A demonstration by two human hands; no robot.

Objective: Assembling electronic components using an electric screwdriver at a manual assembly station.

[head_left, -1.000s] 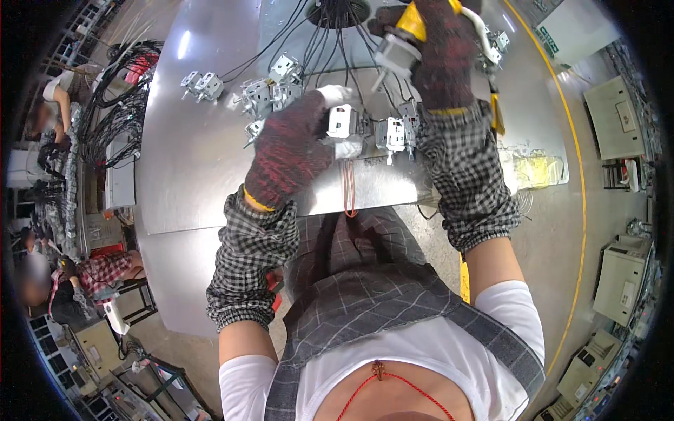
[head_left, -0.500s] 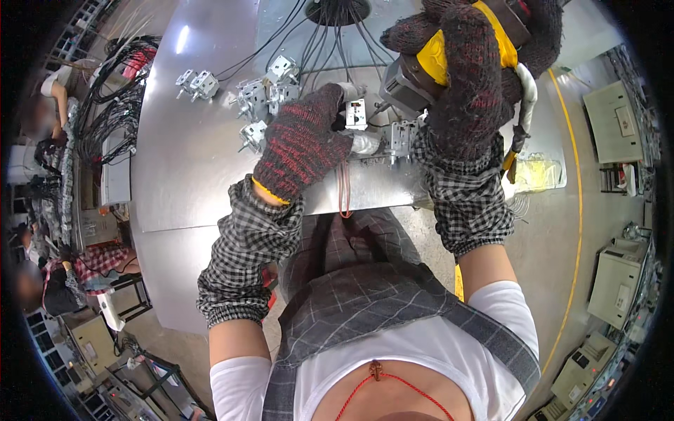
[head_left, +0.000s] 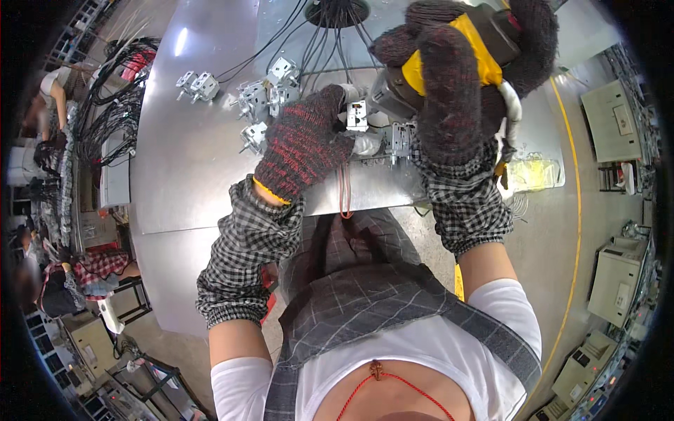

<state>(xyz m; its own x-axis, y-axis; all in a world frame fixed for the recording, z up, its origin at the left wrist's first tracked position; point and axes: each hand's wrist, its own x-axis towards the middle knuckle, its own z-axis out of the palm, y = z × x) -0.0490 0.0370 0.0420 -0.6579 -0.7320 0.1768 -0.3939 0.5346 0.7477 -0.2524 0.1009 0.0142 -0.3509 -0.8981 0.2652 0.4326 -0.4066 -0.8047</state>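
Near the upper middle of the frame, on a grey metal worktable (head_left: 189, 182), the person's left hand (head_left: 305, 144), in a dark knitted glove flecked with red, rests over a small white switch part (head_left: 357, 116) and presses it to the table top; its fingers are curled down around the part, so they hold it in place. Just right of it, in the upper right of the frame, the right hand (head_left: 456, 84), gloved the same way, is wrapped tightly round a yellow and black power screwdriver (head_left: 484, 42), which is raised above the table with its nose end toward the white part; whether the tip touches the part I cannot tell. Both forearms wear black-and-white checked sleeve covers. To the upper left of the left hand lie several more metal and white switch parts (head_left: 270, 91), each on a black cable (head_left: 309, 42) running up to a dark round opening (head_left: 337, 10) at the top edge. A clear bag of yellowish pieces (head_left: 533, 172) lies at the table's right edge, near the right wrist.
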